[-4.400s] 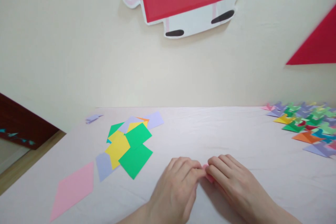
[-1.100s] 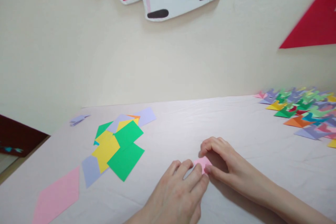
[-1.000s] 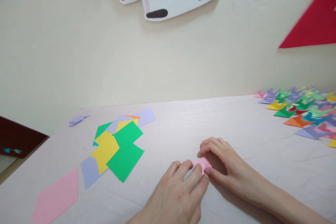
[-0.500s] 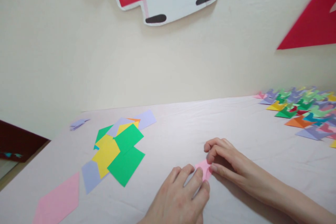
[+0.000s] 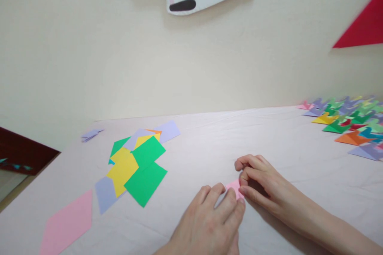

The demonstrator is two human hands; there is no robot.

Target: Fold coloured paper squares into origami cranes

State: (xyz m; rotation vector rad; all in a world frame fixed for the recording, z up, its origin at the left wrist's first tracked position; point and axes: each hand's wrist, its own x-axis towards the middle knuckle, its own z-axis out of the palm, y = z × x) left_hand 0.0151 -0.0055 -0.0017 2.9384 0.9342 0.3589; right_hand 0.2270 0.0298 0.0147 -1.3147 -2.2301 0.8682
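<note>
A small piece of folded pink paper (image 5: 233, 185) lies on the table between my two hands, mostly covered by fingers. My left hand (image 5: 211, 217) rests over its near side, fingers bent and pressing it against the tabletop. At the paper's right edge, my right hand (image 5: 261, 183) closes thumb and index finger on it in a pinch, the other fingers curled above. How the folds run beneath the fingers is hidden.
Left of my hands lie loose green sheets (image 5: 146, 185), yellow sheets (image 5: 122, 169), purple sheets (image 5: 106, 195) and a pink sheet (image 5: 68, 223). A folded purple piece (image 5: 91, 134) sits farther back. Rows of folded colourful paper shapes (image 5: 353, 119) stand at right by the wall (image 5: 191, 71).
The view has shifted slightly. My left fingers have moved closer to the right thumb and cover more of the pink paper. My right hand keeps its pinch.
</note>
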